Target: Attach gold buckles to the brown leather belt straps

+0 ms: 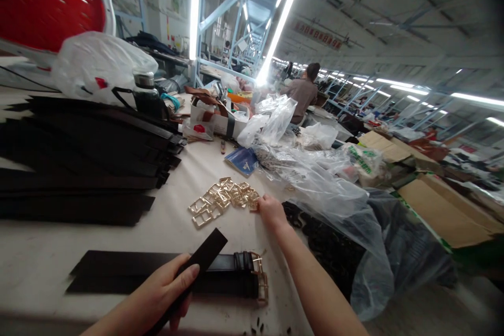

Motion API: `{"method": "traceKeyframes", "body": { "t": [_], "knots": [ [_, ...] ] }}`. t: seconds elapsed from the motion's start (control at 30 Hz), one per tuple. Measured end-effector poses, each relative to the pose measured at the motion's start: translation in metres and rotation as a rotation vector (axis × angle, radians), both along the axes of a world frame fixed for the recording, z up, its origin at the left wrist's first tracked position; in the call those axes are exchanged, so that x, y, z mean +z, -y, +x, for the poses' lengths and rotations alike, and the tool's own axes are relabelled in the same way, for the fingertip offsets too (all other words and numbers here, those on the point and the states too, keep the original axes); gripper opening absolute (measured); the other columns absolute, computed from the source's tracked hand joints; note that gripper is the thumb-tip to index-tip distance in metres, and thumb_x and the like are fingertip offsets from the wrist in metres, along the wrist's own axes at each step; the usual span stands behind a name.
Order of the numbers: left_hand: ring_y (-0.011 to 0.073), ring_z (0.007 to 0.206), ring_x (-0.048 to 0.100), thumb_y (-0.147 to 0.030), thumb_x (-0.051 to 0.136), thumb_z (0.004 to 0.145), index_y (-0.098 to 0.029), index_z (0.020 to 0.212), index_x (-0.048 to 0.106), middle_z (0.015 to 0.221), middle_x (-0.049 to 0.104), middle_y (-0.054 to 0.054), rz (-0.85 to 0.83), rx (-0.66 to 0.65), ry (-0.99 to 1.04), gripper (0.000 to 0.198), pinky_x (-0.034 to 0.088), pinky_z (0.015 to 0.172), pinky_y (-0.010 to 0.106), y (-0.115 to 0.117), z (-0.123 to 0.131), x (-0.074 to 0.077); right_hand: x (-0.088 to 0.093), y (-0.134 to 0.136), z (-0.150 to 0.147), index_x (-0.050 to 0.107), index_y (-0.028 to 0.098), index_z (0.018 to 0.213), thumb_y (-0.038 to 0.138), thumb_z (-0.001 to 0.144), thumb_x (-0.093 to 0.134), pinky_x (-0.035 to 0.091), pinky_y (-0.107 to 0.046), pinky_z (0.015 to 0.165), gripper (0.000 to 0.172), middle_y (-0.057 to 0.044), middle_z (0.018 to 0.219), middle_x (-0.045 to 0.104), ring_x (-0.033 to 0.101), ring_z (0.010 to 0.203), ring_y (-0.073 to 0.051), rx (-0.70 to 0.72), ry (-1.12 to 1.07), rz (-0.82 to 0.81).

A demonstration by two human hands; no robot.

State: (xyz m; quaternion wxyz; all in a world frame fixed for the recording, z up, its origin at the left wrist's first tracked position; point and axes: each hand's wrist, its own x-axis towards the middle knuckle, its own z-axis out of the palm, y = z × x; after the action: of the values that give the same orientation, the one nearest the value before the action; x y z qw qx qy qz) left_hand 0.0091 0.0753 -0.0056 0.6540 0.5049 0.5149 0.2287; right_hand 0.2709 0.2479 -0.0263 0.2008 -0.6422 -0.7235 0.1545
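Note:
My left hand [179,283] is closed around a black belt strap [212,244], thumb on top, its cut end pointing up and away to the right. Beneath it on the table lie two black belts [118,268] side by side, with gold buckles [262,286] at their right ends. Farther off is a loose pile of gold buckles [224,194]. My right hand [271,210] reaches to the right edge of that pile, fingers closed together at a buckle [254,201]. Its fingertips are partly hidden, so the grip on that buckle is hard to see.
A big stack of black straps [86,157] fills the left side. Clear plastic bags [315,168] and a bag of black pieces [323,241] border the right. A blue booklet [242,160] and a white box [232,126] sit behind the buckles. A person [303,94] is farther back.

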Motion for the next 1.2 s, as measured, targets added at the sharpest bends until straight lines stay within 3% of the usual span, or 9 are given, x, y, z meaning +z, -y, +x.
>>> {"method": "traceKeyframes", "body": {
  "t": [0.13, 0.3, 0.43, 0.53, 0.63, 0.7, 0.83, 0.97, 1.2],
  "knots": [
    [0.0099, 0.037, 0.047, -0.069, 0.039, 0.072, -0.018, 0.085, 0.042, 0.047, 0.051, -0.006, -0.024, 0.011, 0.024, 0.052, 0.033, 0.037, 0.018, 0.003, -0.001, -0.002, 0.004, 0.006, 0.005, 0.059, 0.016, 0.066, 0.009, 0.072, 0.054, 0.033, -0.031, 0.080, 0.010, -0.010, 0.083, 0.058, 0.050, 0.089, -0.021, 0.001, -0.060, -0.003],
    [0.0111, 0.047, 0.052, -0.061, 0.047, 0.073, -0.017, 0.078, 0.046, 0.057, 0.056, -0.003, 0.053, 0.058, 0.086, 0.045, 0.039, 0.047, 0.021, 0.001, 0.003, 0.007, 0.017, 0.053, -0.005, 0.056, 0.016, 0.073, 0.033, 0.080, 0.045, 0.039, -0.028, 0.067, 0.022, -0.006, 0.076, 0.057, 0.052, 0.074, -0.017, -0.034, -0.337, -0.096],
    [0.0107, 0.050, 0.051, -0.055, 0.052, 0.073, -0.017, 0.075, 0.048, 0.060, 0.056, -0.003, 0.128, 0.153, 0.097, 0.038, 0.038, 0.049, 0.022, -0.001, 0.008, 0.023, 0.020, 0.114, -0.041, 0.053, 0.014, 0.080, 0.047, 0.083, 0.035, 0.041, -0.024, 0.054, 0.037, -0.005, 0.074, 0.058, 0.051, 0.059, -0.012, 0.042, -0.644, -0.311],
    [0.0099, 0.049, 0.049, -0.051, 0.056, 0.072, -0.015, 0.078, 0.051, 0.060, 0.055, -0.004, 0.118, 0.190, 0.092, 0.037, 0.036, 0.049, 0.021, 0.003, 0.010, 0.035, 0.026, 0.156, -0.071, 0.053, 0.015, 0.077, 0.048, 0.077, 0.049, 0.039, -0.021, 0.052, 0.034, -0.002, 0.071, 0.056, 0.047, 0.055, -0.009, 0.122, -1.051, -0.594],
    [0.0094, 0.050, 0.047, -0.045, 0.061, 0.069, -0.013, 0.075, 0.055, 0.057, 0.054, -0.004, 0.097, 0.146, 0.122, 0.033, 0.036, 0.050, 0.021, 0.011, 0.008, 0.044, 0.036, 0.180, -0.090, 0.057, 0.013, 0.074, 0.039, 0.072, 0.064, 0.033, -0.017, 0.050, 0.027, 0.000, 0.066, 0.054, 0.046, 0.055, -0.007, 0.194, -1.452, -0.899],
    [0.0097, 0.051, 0.047, -0.044, 0.062, 0.069, -0.013, 0.074, 0.057, 0.059, 0.055, -0.003, 0.064, 0.136, 0.154, 0.032, 0.037, 0.050, 0.021, 0.017, 0.006, 0.048, 0.041, 0.188, -0.095, 0.060, 0.013, 0.074, 0.036, 0.072, 0.065, 0.032, -0.017, 0.049, 0.024, -0.001, 0.067, 0.055, 0.048, 0.057, -0.007, 0.220, -1.535, -0.986],
    [0.0090, 0.048, 0.046, -0.046, 0.062, 0.068, -0.014, 0.071, 0.055, 0.056, 0.054, -0.004, 0.006, 0.216, 0.103, 0.033, 0.035, 0.049, 0.021, 0.024, 0.002, 0.052, 0.045, 0.192, -0.094, 0.061, 0.014, 0.076, 0.031, 0.071, 0.067, 0.036, -0.016, 0.052, 0.019, 0.001, 0.072, 0.057, 0.049, 0.059, -0.006, 0.156, -1.684, -0.950],
    [0.0090, 0.050, 0.048, -0.047, 0.065, 0.066, -0.012, 0.076, 0.057, 0.060, 0.057, -0.002, -0.081, 0.178, 0.150, 0.037, 0.033, 0.049, 0.020, 0.029, 0.006, 0.052, 0.043, 0.196, -0.095, 0.061, 0.015, 0.077, 0.030, 0.069, 0.069, 0.042, -0.020, 0.062, 0.019, 0.001, 0.073, 0.059, 0.054, 0.065, -0.008, 0.121, -1.776, -0.817],
    [0.0086, 0.054, 0.045, -0.041, 0.065, 0.068, -0.012, 0.075, 0.057, 0.061, 0.054, -0.003, 0.059, 0.174, 0.134, 0.031, 0.036, 0.053, 0.021, 0.029, 0.009, 0.055, 0.030, 0.206, -0.097, 0.054, 0.014, 0.069, 0.034, 0.065, 0.071, 0.042, -0.022, 0.056, 0.027, 0.001, 0.063, 0.058, 0.051, 0.055, -0.008, 0.049, -1.470, -0.713]
  ]
}}
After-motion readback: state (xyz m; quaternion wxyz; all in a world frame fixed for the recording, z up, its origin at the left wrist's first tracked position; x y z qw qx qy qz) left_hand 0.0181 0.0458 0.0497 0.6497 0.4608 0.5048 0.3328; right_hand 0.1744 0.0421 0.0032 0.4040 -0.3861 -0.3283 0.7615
